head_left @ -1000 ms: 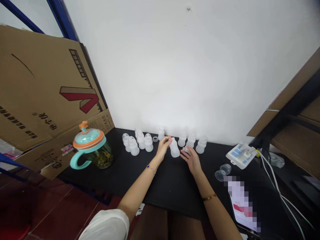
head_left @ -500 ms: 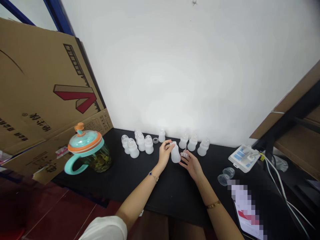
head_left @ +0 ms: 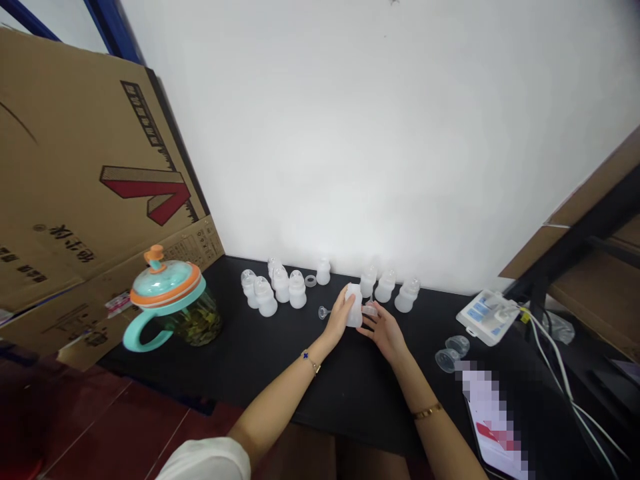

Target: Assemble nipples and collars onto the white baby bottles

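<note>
My left hand (head_left: 339,320) is wrapped round a frosted white baby bottle (head_left: 355,308), whose top carries no cap. Close by on the right, my right hand (head_left: 386,333) pinches a translucent screw ring (head_left: 369,309) with a small clear tip standing above it. The ring is beside the bottle's side; I cannot tell whether they touch. A clear teat-like piece with a flared end (head_left: 324,312) lies just left of my left hand, partly hidden by it. Behind the hands stand a small white bottle (head_left: 323,273) and a loose ring (head_left: 311,281).
Several capped bottles (head_left: 281,285) cluster at left, with more bottles (head_left: 385,286) at right along the wall. A teal jug (head_left: 170,300) stands far left. Clear domed caps (head_left: 447,360), a phone (head_left: 495,427) and a white power box with cables (head_left: 487,316) lie right on the black table (head_left: 280,360).
My left hand has shifted right and lower round the bottle, bringing it more upright and nearer the right hand. The clear flared piece has come into view on the left.
</note>
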The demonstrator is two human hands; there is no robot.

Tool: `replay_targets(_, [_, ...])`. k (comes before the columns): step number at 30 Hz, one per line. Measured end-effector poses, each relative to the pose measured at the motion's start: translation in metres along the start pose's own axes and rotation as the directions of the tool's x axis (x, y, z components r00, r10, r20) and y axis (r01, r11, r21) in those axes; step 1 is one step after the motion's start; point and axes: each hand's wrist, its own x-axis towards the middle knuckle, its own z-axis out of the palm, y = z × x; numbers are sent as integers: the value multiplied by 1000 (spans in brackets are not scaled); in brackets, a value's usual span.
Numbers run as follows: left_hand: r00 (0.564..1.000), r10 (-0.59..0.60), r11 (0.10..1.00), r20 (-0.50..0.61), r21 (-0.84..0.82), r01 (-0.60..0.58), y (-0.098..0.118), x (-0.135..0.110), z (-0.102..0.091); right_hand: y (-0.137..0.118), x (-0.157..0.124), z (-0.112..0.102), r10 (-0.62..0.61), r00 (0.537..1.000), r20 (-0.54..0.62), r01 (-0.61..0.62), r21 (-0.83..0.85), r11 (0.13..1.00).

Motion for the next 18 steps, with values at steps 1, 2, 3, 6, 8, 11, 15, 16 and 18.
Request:
replay_targets(1, [1000, -15, 1000, 15, -18, 16, 0, -1, 1, 0, 0, 0, -1, 1000, -2, 1, -3, 1000])
replay_targets(2, [999, -28, 999, 33, -34, 30, 1, -2, 1, 0, 1, 0, -3, 1000, -3, 3, -6, 1000])
replay_targets(3, [998, -39, 998, 48, -47, 42, 3, -2, 1, 0, 1, 0, -8, 1000, -2, 8, -9, 1000])
replay_targets(6, [998, -50, 997, 49, -62, 53, 8, -5, 1, -1, 1, -1, -29, 999, -22, 29, -12, 1000])
replay_targets(8, [999, -39, 997, 30, -61, 41, 11, -7, 0, -2, 1, -1, -49, 997, -51, 49, -4, 999])
replay_targets(11, [999, -37, 998, 34, -52, 39, 12, -8, -1, -4, 3, -4, -84, 993, -78, 86, 28, 996])
replay_targets(15, [999, -16, 999, 52, -33, 17, 11, -9, -2, -6, 6, -9, -109, 991, -81, 114, 64, 991])
replay_targets(16, [999, -7, 1000, 50, -27, 9, 11, -9, -2, -6, 7, -10, -112, 990, -80, 118, 69, 991])
replay_targets(18, [999, -2, 1000, 41, -12, 3, 10, -8, -2, -6, 9, -13, -125, 989, -73, 130, 67, 989])
